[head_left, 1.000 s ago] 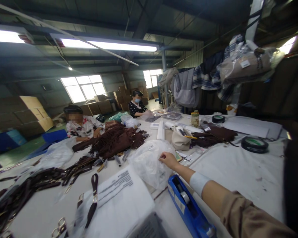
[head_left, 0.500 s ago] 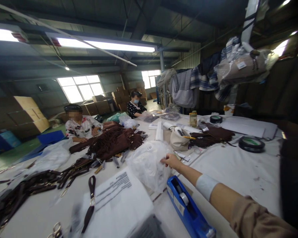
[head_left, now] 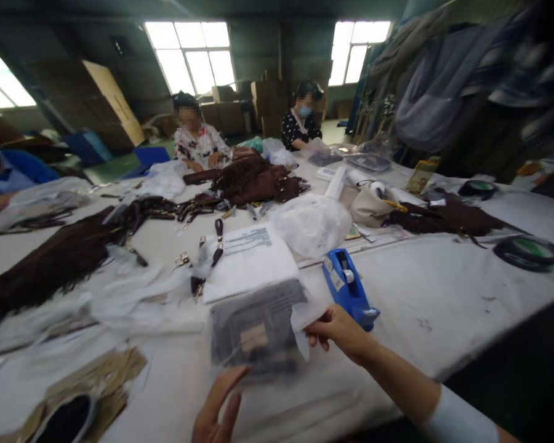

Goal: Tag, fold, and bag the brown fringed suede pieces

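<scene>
In my right hand [head_left: 335, 332] the fingers pinch a small translucent white plastic piece [head_left: 305, 320]. It hangs over the right edge of a clear-bagged dark grey item [head_left: 268, 326] with a tan patch, lying flat on the table. My left hand [head_left: 219, 406] is at the near edge of that bag, thumb and fingers apart, holding nothing. Behind the bag lies a stack of white printed plastic bags [head_left: 253, 255], with a dark strap [head_left: 218, 240] across its left side. A blue tape dispenser [head_left: 348, 286] stands just beyond my right hand.
A crumpled white bag [head_left: 311, 224] and a cream pouch [head_left: 369, 206] lie beyond the dispenser. Brown fringed material [head_left: 50, 258] spreads at left, near loose plastic. Black tape rolls [head_left: 529, 252] are at right. Several people sit across the table [head_left: 420, 289].
The view has swung down and left. My right hand has left the crumpled white bag and now holds a small white piece over the grey item. My left hand has come into view.
</scene>
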`<state>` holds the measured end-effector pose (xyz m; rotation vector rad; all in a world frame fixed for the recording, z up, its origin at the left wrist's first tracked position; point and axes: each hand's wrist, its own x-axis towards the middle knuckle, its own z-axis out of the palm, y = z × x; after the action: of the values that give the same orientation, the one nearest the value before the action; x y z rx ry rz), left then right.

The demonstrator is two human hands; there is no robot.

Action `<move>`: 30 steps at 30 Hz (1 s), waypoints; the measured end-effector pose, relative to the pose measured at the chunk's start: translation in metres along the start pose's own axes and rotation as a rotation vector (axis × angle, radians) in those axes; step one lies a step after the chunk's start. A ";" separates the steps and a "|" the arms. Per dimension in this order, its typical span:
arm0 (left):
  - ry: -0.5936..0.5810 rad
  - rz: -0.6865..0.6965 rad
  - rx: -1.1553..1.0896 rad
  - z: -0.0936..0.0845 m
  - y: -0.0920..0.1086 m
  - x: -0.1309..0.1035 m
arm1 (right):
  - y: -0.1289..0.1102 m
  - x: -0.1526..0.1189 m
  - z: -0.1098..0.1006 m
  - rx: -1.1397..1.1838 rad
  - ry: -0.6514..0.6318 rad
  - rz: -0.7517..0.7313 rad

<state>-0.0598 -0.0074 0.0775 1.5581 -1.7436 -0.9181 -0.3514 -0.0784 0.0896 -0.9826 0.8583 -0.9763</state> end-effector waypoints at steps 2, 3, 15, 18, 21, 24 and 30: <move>-0.183 -0.002 -0.182 0.011 0.012 0.006 | 0.011 -0.018 0.025 0.035 -0.034 0.005; -0.259 -0.005 -0.315 0.017 0.018 0.012 | 0.015 -0.025 0.034 0.044 -0.046 0.007; -0.118 -0.108 -0.217 0.043 0.033 -0.015 | 0.056 -0.065 0.049 0.275 0.029 0.121; -0.129 -0.111 -0.270 0.039 0.033 -0.018 | 0.060 -0.061 0.045 0.283 0.206 0.142; -0.109 -0.114 -0.289 0.035 0.031 -0.017 | 0.058 -0.059 0.038 0.281 0.260 0.145; -0.093 -0.135 -0.284 0.031 0.027 -0.016 | 0.058 -0.062 0.032 0.266 0.315 0.107; -0.020 0.047 -0.099 0.024 0.035 -0.012 | 0.055 -0.066 0.035 0.030 0.318 0.014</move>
<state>-0.0981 0.0092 0.0927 1.4433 -1.7145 -0.9851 -0.3269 0.0050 0.0588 -0.8050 1.1091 -1.1485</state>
